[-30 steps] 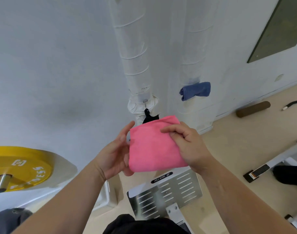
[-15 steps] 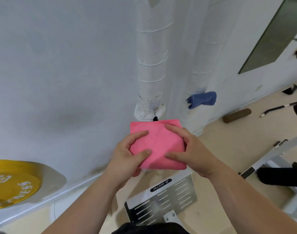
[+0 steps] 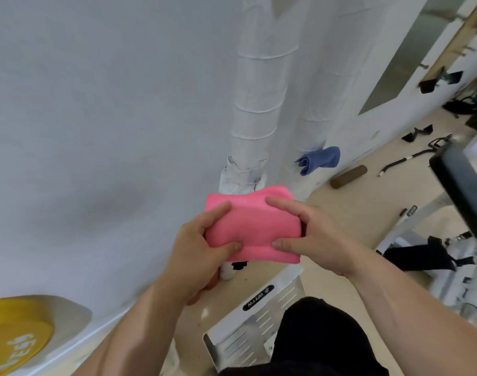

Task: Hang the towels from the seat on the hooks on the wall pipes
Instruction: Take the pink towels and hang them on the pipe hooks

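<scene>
Left hand (image 3: 196, 248) and right hand (image 3: 310, 237) both pinching folded pink towel (image 3: 250, 226), held before left pipe (image 3: 256, 109), blue towel (image 3: 320, 160) hanging on right pipe (image 3: 318, 99)

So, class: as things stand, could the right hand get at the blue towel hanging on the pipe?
Probably not yet: the right hand grips the pink towel together with the left hand. The space toward the blue towel looks open, though.
</scene>
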Demonstrator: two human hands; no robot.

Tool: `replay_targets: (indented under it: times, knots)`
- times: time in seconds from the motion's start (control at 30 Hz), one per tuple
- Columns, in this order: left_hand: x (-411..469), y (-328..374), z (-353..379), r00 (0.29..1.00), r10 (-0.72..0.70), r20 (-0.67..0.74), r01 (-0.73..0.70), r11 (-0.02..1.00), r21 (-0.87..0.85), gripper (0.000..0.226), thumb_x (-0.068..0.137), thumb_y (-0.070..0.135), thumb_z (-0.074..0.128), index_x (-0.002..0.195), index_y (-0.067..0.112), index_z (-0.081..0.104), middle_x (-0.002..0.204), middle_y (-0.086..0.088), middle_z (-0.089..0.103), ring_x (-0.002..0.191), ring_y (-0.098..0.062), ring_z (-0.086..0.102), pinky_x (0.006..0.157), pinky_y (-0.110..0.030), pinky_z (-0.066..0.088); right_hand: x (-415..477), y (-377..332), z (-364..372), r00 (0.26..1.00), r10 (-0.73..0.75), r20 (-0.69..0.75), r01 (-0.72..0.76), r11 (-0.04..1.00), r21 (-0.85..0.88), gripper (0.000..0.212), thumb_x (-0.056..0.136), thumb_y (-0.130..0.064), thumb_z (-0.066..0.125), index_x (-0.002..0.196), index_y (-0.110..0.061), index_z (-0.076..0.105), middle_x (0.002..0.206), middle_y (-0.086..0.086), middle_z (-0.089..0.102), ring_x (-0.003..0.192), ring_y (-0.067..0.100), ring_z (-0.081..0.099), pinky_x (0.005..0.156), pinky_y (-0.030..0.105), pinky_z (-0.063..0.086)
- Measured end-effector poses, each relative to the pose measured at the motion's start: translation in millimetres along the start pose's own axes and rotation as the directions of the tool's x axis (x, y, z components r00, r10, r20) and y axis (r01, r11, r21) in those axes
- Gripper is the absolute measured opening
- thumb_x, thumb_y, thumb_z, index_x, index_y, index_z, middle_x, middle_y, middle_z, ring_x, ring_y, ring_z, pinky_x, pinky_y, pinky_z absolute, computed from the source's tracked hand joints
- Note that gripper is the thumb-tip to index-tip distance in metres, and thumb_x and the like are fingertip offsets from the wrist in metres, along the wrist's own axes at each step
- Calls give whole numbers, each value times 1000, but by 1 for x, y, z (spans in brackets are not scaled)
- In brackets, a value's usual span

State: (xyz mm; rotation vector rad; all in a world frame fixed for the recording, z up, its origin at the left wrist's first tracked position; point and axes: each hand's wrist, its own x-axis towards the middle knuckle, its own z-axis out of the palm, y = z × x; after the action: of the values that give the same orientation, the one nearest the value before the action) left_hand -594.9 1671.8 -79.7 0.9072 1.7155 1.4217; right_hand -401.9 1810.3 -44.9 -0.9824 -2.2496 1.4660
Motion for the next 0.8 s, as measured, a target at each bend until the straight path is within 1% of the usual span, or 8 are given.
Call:
replay_targets:
  times: [0.07, 0.13, 0.23, 0.33, 0.47, 0.57, 0.67, 0.8]
  knots:
    - [4, 1, 2, 994, 111, 6, -111, 983, 149, 75, 72, 3, 86, 135, 35, 61, 115, 12, 66, 94, 10, 63, 79, -3, 44, 1, -3, -4, 999, 9, -41, -13, 994, -106, 82, 75, -7, 86, 140, -42, 51, 121, -27, 53, 103, -17, 56, 83, 8, 48]
    - [11, 0, 8, 975, 223, -13, -212, 939, 272, 71, 68, 9, 88, 130, 33, 64, 112, 19, 60, 98, 19, 54, 84, 3, 35, 2, -6, -10, 998, -10, -67, -4, 981, -196, 80, 75, -10, 86, 140, -41, 51, 116, -32, 52, 99, -26, 52, 80, 1, 41]
    - [21, -1, 16, 945, 323, -47, -284, 886, 367, 51, 68, 14, 89, 113, 30, 75, 98, 13, 64, 90, 11, 57, 79, 1, 35, 5, -6, -18, 994, -54, -92, 22, 949, -313, 64, 77, -19, 85, 133, -41, 60, 113, -34, 56, 102, -24, 51, 83, 2, 38]
    - [35, -1, 22, 922, 385, -44, -337, 853, 398, 37, 68, 14, 89, 98, 32, 78, 82, 11, 57, 85, 3, 57, 70, -3, 37, 10, -2, -27, 992, -121, -41, 92, 898, -431, 44, 79, -23, 82, 115, -45, 69, 100, -18, 61, 94, -4, 58, 79, 16, 42]
    - [54, -4, 28, 907, 420, 17, -392, 830, 397, 33, 63, 19, 93, 91, 30, 80, 107, 9, 51, 105, 3, 50, 84, -7, 38, 20, 8, -44, 987, -163, -14, 138, 874, -467, 31, 81, -28, 82, 96, -51, 68, 121, -5, 44, 117, 13, 45, 95, 25, 40]
    - [63, 8, 34, 912, 395, 111, -408, 853, 324, 28, 65, 16, 92, 87, 26, 79, 138, 20, 46, 130, 12, 40, 100, -6, 34, 29, 14, -68, 986, -147, 77, 165, 899, -405, 23, 84, -31, 80, 102, -42, 73, 144, -15, 41, 137, 3, 36, 105, 26, 37]
    - [75, 28, 56, 946, 299, 127, -319, 931, 180, 27, 69, 9, 89, 87, 24, 76, 112, 19, 71, 108, 6, 63, 89, -20, 51, 42, 20, -97, 981, -177, 86, 191, 959, -211, 31, 88, -18, 77, 114, -34, 70, 119, -17, 66, 116, 1, 59, 96, 26, 52]
    - [108, 48, 118, 957, 288, 28, -289, 950, 122, 42, 77, 17, 81, 111, 35, 64, 94, 2, 72, 84, -18, 70, 74, -34, 59, 66, 52, -152, 966, -250, -57, 254, 966, 57, 38, 95, -11, 65, 114, -43, 60, 110, -14, 63, 99, 11, 62, 84, 26, 53]
